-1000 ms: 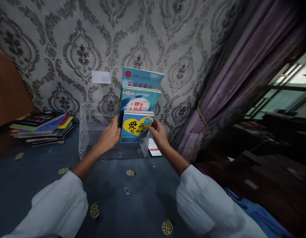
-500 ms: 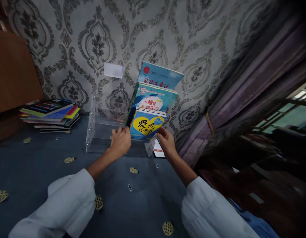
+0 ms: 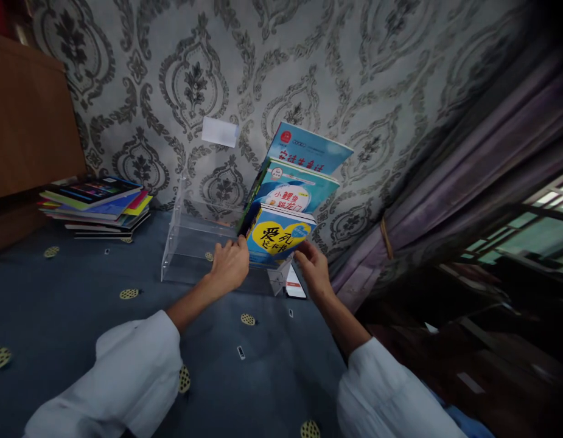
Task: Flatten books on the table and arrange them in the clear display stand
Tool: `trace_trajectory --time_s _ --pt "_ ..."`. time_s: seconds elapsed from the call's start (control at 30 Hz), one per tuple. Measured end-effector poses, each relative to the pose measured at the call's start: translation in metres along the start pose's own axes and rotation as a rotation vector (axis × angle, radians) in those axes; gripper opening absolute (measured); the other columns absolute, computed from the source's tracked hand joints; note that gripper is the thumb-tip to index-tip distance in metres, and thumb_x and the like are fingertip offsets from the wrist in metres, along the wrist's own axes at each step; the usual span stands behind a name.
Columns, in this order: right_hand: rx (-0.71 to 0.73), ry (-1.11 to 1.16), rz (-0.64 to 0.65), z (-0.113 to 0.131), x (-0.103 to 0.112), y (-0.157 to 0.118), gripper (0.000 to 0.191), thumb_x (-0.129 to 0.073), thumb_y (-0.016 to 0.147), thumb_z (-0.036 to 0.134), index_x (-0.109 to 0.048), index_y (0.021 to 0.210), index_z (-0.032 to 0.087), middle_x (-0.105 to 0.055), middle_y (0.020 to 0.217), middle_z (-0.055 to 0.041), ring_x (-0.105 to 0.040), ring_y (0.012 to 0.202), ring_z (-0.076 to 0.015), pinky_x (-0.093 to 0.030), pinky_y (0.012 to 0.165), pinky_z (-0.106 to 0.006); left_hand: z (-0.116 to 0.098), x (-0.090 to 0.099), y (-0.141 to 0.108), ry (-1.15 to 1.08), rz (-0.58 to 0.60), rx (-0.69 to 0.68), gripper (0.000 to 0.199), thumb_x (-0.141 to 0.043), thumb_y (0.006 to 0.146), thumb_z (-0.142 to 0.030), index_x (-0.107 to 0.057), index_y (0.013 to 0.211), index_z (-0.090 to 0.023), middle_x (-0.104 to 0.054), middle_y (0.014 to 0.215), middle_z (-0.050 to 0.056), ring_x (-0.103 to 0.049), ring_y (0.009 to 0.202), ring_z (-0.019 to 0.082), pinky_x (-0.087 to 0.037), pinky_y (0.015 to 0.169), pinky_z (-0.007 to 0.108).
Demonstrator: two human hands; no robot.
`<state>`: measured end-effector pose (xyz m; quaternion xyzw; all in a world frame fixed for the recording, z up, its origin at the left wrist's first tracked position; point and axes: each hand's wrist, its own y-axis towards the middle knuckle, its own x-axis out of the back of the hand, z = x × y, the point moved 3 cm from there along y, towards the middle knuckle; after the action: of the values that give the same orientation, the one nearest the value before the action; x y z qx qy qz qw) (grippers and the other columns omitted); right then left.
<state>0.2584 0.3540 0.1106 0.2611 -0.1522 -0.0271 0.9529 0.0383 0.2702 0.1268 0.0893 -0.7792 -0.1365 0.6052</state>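
Your three groups of books stood upright in the clear acrylic tiered stand (image 3: 170, 240), one behind another toward its right end. At the back was the tall blue book titled 安徒生童话 (image 3: 315, 145); the teal book titled 小鲤鱼跳龙门 (image 3: 324, 190) came next, with the blue book with a yellow heart (image 3: 276, 238) lowest and in front. So that much appeared to be placed, with the front book the one in hand.

Your left hand (image 3: 229, 264) was at the front book's left edge, fingers curled and close together; you could not have told from this view whether they gripped it. Your right hand (image 3: 314, 269) was at its lower right edge, fingers bent, the thumb partly hidden; whether they pinched the cover or only pressed on it could not be told.

Outside the stand, well to the left, a stack of books (image 3: 103, 207) lay flat on the dark blue tablecloth (image 3: 281, 383), not shelved. A phone (image 3: 294, 286) lay just beside the stand's right end.
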Motion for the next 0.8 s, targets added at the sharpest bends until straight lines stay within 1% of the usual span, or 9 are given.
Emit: trace_trajectory --time_s 0.07,0.13,0.17,0.23,0.3,0.4,0.5,0.63,0.8 --pt "0.122 -0.117 -0.081 0.016 0.008 0.003 0.049 -0.06 0.083 0.037 -0.062 0.128 0.017 -0.07 0.124 -0.0152 -0.065 0.114 -0.0318 -0.051 0.101 -0.055 0.001 0.005 0.0 0.005 -0.023 0.002 0.047 -0.039 0.099 -0.016 -0.04 0.144 -0.001 -0.07 0.118 0.024 -0.064 0.114 0.033 -0.047 0.092 0.046" --pt "0.307 -0.289 -0.156 0.039 0.012 0.004 0.052 -0.058 0.089 0.04 -0.056 0.137 0.02 -0.062 0.134 -0.0155 -0.058 0.125 -0.0324 -0.046 0.107 -0.058 0.001 0.012 0.001 0.0 -0.058 0.011 0.048 -0.039 0.1 -0.017 -0.039 0.146 -0.003 -0.069 0.121 0.024 -0.064 0.115 0.032 -0.047 0.094 0.045" --pt "0.404 -0.378 -0.168 0.052 0.012 0.004 0.053 -0.056 0.091 0.04 -0.054 0.14 0.021 -0.058 0.139 -0.0159 -0.054 0.131 -0.0329 -0.042 0.11 -0.06 0.001 0.016 0.002 -0.011 -0.078 0.014 0.049 -0.039 0.1 -0.017 -0.038 0.147 -0.004 -0.068 0.124 0.024 -0.063 0.117 0.032 -0.047 0.095 0.045" --pt "0.556 -0.519 -0.132 0.076 0.004 0.004 0.051 -0.052 0.095 0.038 -0.05 0.144 0.023 -0.05 0.149 -0.0159 -0.045 0.141 -0.0334 -0.035 0.116 -0.061 0.001 0.024 0.004 -0.049 -0.119 0.016 0.052 -0.039 0.1 -0.018 -0.033 0.15 -0.005 -0.064 0.132 0.024 -0.062 0.12 0.032 -0.047 0.097 0.046" --pt "0.633 -0.615 -0.057 0.094 -0.009 0.003 0.05 -0.049 0.098 0.035 -0.048 0.146 0.026 -0.047 0.154 -0.014 -0.043 0.143 -0.0332 -0.034 0.116 -0.061 0.0 0.03 0.007 -0.101 -0.157 0.006 0.055 -0.039 0.1 -0.018 -0.028 0.152 -0.005 -0.06 0.137 0.025 -0.06 0.124 0.032 -0.047 0.1 0.045" --pt "0.689 -0.703 0.054 0.108 -0.032 0.003 0.05 -0.044 0.099 0.031 -0.045 0.149 0.028 -0.047 0.155 -0.0115 -0.042 0.145 -0.0311 -0.031 0.118 -0.061 -0.001 0.035 0.011 -0.166 -0.193 -0.037 0.058 -0.042 0.1 -0.018 -0.024 0.154 -0.006 -0.057 0.14 0.025 -0.059 0.127 0.031 -0.046 0.102 0.042" --pt "0.698 -0.747 0.121 0.11 -0.047 0.004 0.053 -0.042 0.099 0.029 -0.042 0.152 0.024 -0.048 0.156 -0.0119 -0.043 0.145 -0.0293 -0.028 0.12 -0.058 -0.002 0.034 0.013 -0.179 -0.193 -0.077 0.06 -0.042 0.099 -0.017 -0.023 0.156 -0.008 -0.058 0.14 0.023 -0.059 0.125 0.031 -0.047 0.101 0.043" --pt "0.664 -0.771 0.122 0.104 -0.056 0.006 0.055 -0.041 0.097 0.027 -0.041 0.152 0.024 -0.051 0.153 -0.0118 -0.045 0.143 -0.0294 -0.027 0.121 -0.059 -0.004 0.03 0.013 -0.16 -0.159 -0.079 0.061 -0.042 0.099 -0.018 -0.024 0.156 -0.007 -0.057 0.14 0.024 -0.061 0.122 0.033 -0.048 0.098 0.045" --pt "0.675 -0.79 0.06 0.103 -0.061 0.008 0.051 -0.04 0.096 0.023 -0.047 0.146 0.02 -0.055 0.15 -0.0142 -0.049 0.138 -0.03 -0.03 0.118 -0.057 -0.006 0.027 0.012 -0.139 -0.148 -0.086 0.063 -0.042 0.098 -0.018 -0.023 0.157 -0.006 -0.058 0.139 0.024 -0.061 0.121 0.032 -0.048 0.096 0.043"
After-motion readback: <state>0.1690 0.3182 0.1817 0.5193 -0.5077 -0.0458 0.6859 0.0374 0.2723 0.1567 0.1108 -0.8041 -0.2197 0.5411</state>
